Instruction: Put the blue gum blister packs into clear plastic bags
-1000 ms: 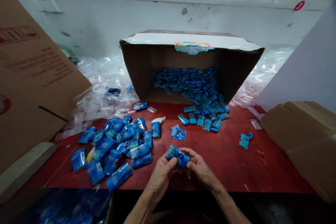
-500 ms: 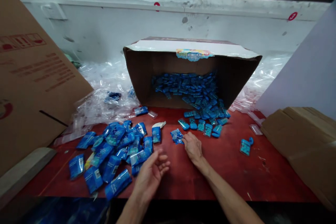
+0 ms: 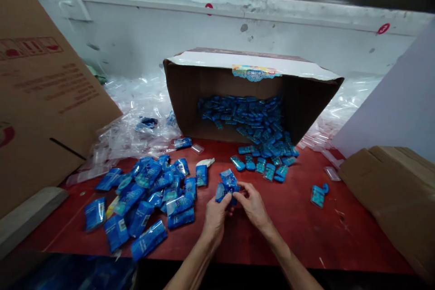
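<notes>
Crumpled blue printed plastic wrappers (image 3: 227, 179) are held up between my two hands over the middle of the red table. My left hand (image 3: 216, 217) pinches them from the left, thumb on top. From the right, the closed fingertips of my right hand (image 3: 253, 205) grip their edge. How many wrappers there are is hard to make out. Left of my hands lies a pile of filled blue packets (image 3: 149, 192). Beyond them, small clear cases of blue candies (image 3: 261, 165) spill from an open carton (image 3: 183, 113) lying on its side.
A large carton (image 3: 50, 86) stands at the left and a smaller cardboard box (image 3: 390, 190) at the right. Clear plastic cases (image 3: 136, 99) heap up behind. One open candy case (image 3: 317, 195) lies apart on the right side of the red table (image 3: 288, 240).
My right hand has lifted the blue wrappers off the table and drawn them nearer. My left hand, open before, has moved right and closed on them. The view has shifted slightly.
</notes>
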{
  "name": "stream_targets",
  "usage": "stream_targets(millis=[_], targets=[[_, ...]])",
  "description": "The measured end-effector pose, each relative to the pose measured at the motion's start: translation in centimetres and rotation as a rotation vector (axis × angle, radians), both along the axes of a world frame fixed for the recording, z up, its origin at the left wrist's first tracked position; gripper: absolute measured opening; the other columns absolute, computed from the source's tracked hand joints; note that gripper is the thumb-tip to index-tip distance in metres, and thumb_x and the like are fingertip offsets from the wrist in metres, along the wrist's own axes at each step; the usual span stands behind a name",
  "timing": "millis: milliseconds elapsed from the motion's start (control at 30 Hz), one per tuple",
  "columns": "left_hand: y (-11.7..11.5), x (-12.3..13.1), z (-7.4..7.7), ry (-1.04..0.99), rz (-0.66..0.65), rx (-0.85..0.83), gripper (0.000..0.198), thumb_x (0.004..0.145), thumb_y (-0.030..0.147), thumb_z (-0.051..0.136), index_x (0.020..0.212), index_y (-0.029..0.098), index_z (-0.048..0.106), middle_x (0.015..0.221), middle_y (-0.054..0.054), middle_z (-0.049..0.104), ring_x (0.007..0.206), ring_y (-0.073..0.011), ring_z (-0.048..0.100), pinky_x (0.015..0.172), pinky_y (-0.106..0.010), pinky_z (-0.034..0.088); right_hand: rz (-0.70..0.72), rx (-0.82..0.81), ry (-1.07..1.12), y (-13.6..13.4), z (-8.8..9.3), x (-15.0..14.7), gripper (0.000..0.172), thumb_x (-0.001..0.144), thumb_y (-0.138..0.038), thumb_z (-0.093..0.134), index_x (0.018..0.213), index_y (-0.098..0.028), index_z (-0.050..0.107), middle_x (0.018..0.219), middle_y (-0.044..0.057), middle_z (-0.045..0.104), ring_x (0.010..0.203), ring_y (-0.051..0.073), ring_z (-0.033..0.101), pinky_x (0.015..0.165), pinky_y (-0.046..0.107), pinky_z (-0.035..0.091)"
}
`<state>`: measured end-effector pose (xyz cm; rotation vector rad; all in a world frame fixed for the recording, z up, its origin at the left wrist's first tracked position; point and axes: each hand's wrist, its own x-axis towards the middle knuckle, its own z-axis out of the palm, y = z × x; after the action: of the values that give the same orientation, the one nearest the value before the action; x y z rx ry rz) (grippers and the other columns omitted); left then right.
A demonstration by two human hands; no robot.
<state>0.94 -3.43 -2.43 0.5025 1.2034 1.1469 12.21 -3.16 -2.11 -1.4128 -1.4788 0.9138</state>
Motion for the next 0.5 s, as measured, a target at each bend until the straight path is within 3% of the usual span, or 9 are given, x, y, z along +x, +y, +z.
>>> stream_targets(millis=[100,267,400,500], targets=[[-0.2,0.0,-0.6,0.068,0.022,0.031,0.029,0.05,0.034,0.07,0.064,0.011,0.061,0.047,0.001,0.056,0.039,-0.0083,0.046,0.038,-0.019,0.032,0.074,-0.136,0.113,0.2,-0.6,-0.4,0.025,0.077,-0.037,0.047,0.067,-0.015,0.055,0.056,-0.002,0.048,0.052,0.011,0.044,0.05,0.022,0.037],[0.1,0.5,-1.0,0.152,0.049,0.11,0.028,0.056,0.039,0.067,0.058,0.012,0.058,0.042,0.003,0.051,0.037,-0.0075,0.042,0.037,-0.02,0.03,-0.03,-0.029,-0.007,-0.1,-1.0,-1.1,0.032,0.082,-0.04,0.038,0.064,-0.016,0.05,0.058,-0.002,0.051,0.052,0.01,0.045,0.05,0.02,0.035],[0.2,0.5,-0.2,-0.028,-0.063,0.056,0.027,0.056,0.035,0.067,0.059,0.012,0.055,0.045,0.002,0.052,0.037,-0.0084,0.045,0.037,-0.02,0.032,-0.015,-0.123,-0.1,1.0,-1.2,-0.3,0.042,0.084,-0.042,0.027,0.059,-0.016,0.049,0.047,-0.002,0.048,0.043,0.01,0.043,0.042,0.02,0.032],[-0.1,-0.3,0.3,-0.106,-0.125,-0.001,0.024,0.055,0.029,0.068,0.063,0.012,0.054,0.048,0.002,0.053,0.039,-0.0085,0.047,0.037,-0.02,0.033,-0.015,-0.134,-0.178,2.4,-1.3,0.7,0.04,0.082,-0.04,0.031,0.057,-0.016,0.051,0.048,-0.001,0.05,0.047,0.011,0.046,0.046,0.021,0.033]])
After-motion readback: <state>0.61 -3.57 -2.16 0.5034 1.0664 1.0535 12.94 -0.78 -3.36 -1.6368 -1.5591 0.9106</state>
